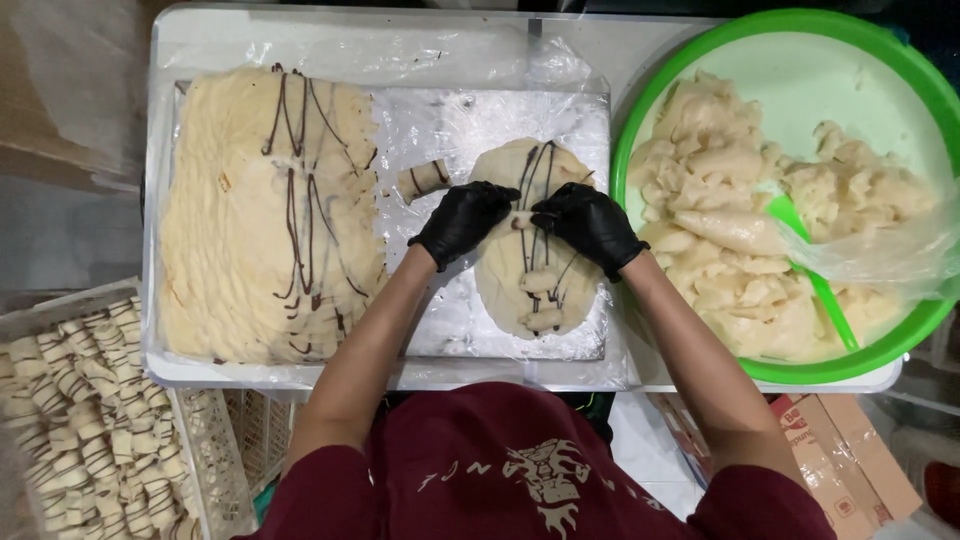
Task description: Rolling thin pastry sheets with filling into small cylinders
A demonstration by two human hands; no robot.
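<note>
Over the plastic-covered counter (420, 125), my black-gloved left hand (462, 220) and right hand (588, 225) pinch a small filling piece (521, 219) on the chocolate-striped oval dough sheet (535, 290); rolling it tight calls for even pressure.

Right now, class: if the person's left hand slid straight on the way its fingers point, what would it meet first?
The left hand points rightward at a small rolled dough piece, which it seems to pinch already; just beyond are the right hand fingertips.

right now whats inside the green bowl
The green bowl holds a heap of pale filling lumps, a green scoop and a filled clear piping bag. The bowl's bottom under the heap is covered.
</note>
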